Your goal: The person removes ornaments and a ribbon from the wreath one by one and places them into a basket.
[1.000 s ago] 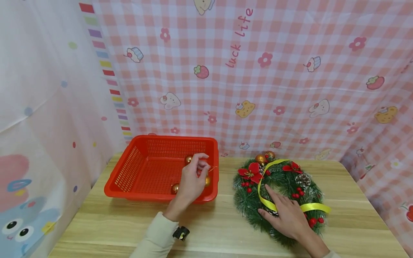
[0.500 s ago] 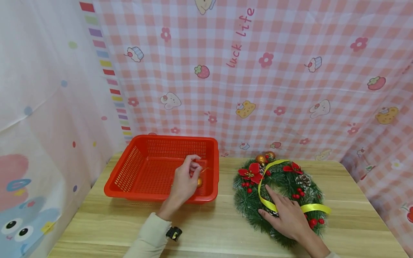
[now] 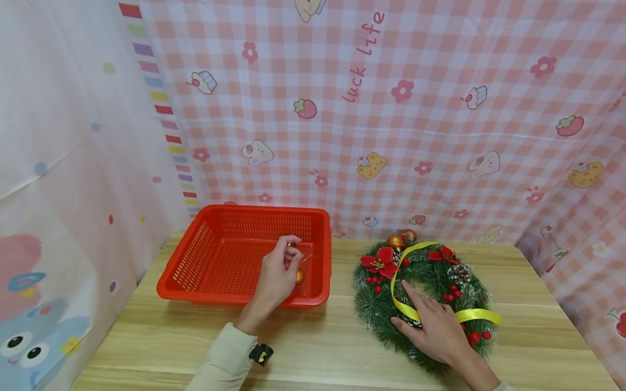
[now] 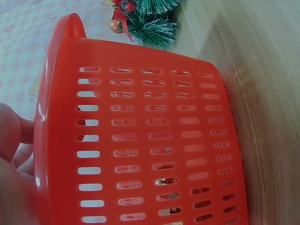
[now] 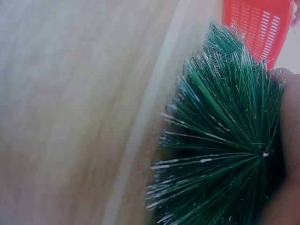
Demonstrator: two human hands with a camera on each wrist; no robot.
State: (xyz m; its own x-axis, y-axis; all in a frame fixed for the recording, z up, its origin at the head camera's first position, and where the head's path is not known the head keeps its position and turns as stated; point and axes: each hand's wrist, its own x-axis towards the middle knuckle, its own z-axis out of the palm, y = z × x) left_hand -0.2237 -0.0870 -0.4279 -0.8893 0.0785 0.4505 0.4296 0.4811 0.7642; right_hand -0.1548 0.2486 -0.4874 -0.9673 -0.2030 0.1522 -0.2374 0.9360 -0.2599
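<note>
My left hand (image 3: pixel 277 274) is over the right part of the red plastic basket (image 3: pixel 195 293), thumb and fingertips pinched together. A thin gold string loop sticks out beside the fingertips, and a gold Christmas ball (image 3: pixel 299 277) hangs just under them, partly covered by the hand. In the left wrist view the hand (image 4: pixel 14 145) shows behind the basket's slotted wall (image 4: pixel 140 140). My right hand (image 3: pixel 435 328) rests with extended fingers on the green Christmas wreath (image 3: pixel 374 309). A yellow ribbon (image 3: pixel 398 296) runs over the wreath and under that hand.
The wreath carries red poinsettias (image 3: pixel 380 263), pinecones (image 3: pixel 459 273), red berries (image 3: pixel 474 338) and gold balls (image 3: pixel 395 241) at its back. Both basket and wreath stand on a wooden table (image 3: pixel 323 347). A pink checked cloth (image 3: pixel 342 152) hangs behind the table.
My left hand has moved a little left within the basket, and the gold ball has shifted left with it. The right hand and the wreath have stayed in place.
</note>
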